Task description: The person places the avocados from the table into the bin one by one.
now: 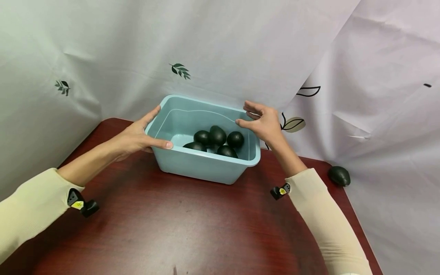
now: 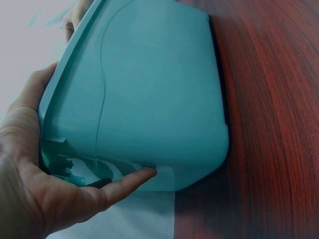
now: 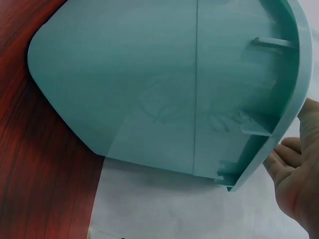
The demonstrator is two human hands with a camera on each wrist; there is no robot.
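A light blue plastic bin [image 1: 203,166] stands near the back of the table with several dark green avocados [image 1: 217,136] inside. At its left end, my left hand [image 1: 137,135] holds the rim, thumb along the front edge and fingers round the left side. The left wrist view shows a finger of the left hand [image 2: 65,196] stretched under the rim against the outer wall. Over the right back part of the rim is my right hand [image 1: 264,120], its thumb and fingers spread apart. In the right wrist view its fingertips are partly hidden behind the rim.
One more avocado [image 1: 339,176] lies at the right edge of the dark red wooden table [image 1: 192,225]. White cloth [image 1: 220,46] with leaf prints hangs close behind the bin and along both sides.
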